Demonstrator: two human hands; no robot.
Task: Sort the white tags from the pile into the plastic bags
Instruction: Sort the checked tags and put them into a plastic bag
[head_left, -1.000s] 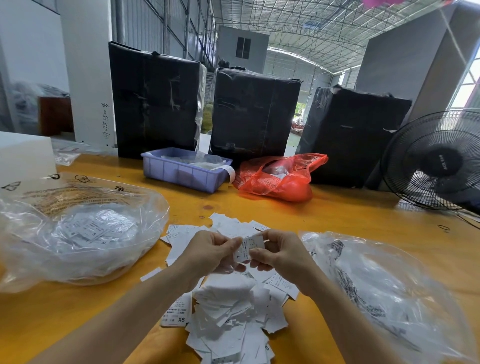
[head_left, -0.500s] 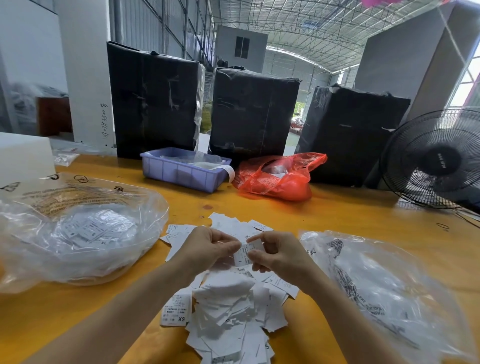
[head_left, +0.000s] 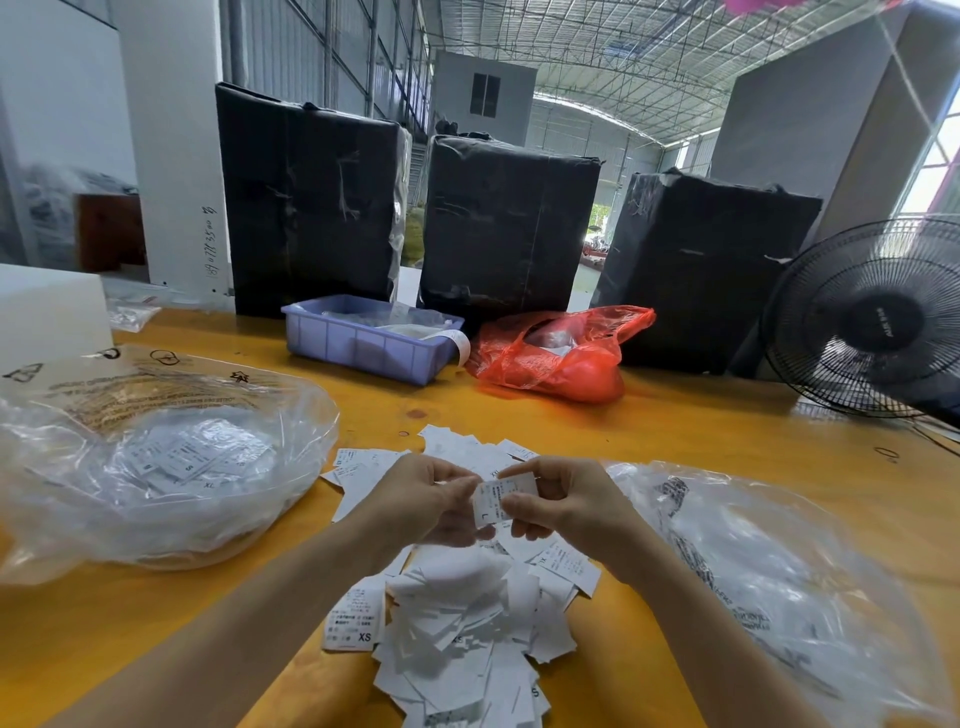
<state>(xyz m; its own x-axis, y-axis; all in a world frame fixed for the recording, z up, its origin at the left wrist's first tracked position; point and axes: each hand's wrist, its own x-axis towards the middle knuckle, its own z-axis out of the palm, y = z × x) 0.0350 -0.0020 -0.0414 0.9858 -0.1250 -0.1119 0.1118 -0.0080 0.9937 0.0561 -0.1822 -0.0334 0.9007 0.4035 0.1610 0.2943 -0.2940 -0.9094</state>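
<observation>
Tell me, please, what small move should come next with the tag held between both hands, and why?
Probably release the left hand and let the right hand carry the tag to a bag. Both hands pinch it above the pile, its printed L facing the camera, so it seems read. Which bag takes L is unclear; the left bag shows S and XL tags.

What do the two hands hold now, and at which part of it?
Both hands pinch one white tag marked L: the left hand at its left edge, the right hand at its right side, above the pile.
</observation>
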